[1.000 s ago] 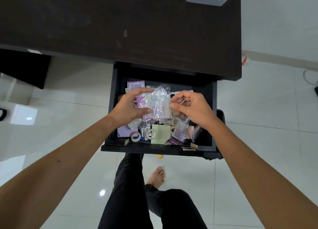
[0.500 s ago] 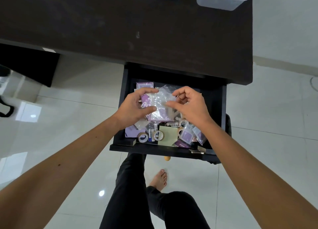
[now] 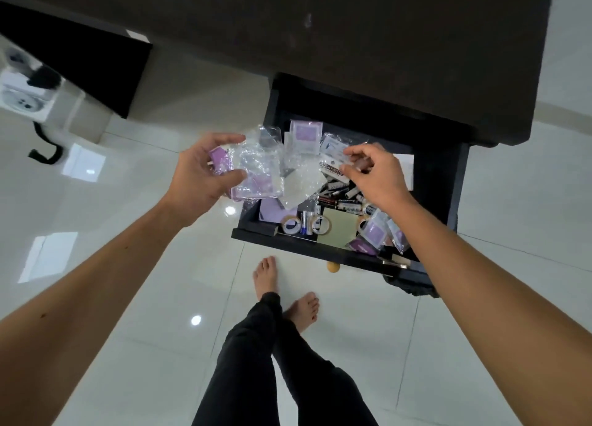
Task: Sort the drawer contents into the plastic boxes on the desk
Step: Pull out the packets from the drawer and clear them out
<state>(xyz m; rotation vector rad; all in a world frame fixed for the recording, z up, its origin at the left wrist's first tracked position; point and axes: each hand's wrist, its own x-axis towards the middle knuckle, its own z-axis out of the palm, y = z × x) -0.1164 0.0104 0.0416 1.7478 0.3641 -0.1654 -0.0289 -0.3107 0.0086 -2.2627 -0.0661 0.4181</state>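
Observation:
The black drawer (image 3: pixel 323 249) stands pulled out from under the dark desk (image 3: pixel 352 41). My left hand (image 3: pixel 205 175) holds a bunch of clear plastic packets with purple contents (image 3: pixel 253 172), lifted just past the drawer's left wall. My right hand (image 3: pixel 378 175) hovers over the drawer's middle, thumb and forefinger pinched at a small labelled packet (image 3: pixel 333 169). Inside lie batteries (image 3: pixel 342 198), two tape rolls (image 3: pixel 291 225), a yellow note pad (image 3: pixel 339 230) and more purple packets (image 3: pixel 374 231). The plastic boxes are out of view.
My bare feet (image 3: pixel 266 276) and dark trousers are on the white tiled floor below the drawer. A wooden knob (image 3: pixel 333 266) sticks out of the drawer front. A white socket block with a black cable (image 3: pixel 25 102) sits at the far left.
My left hand has carried the packets left, out over the drawer's side. My right hand has let go of them and dropped toward the drawer. The camera has tilted down, losing the boxes.

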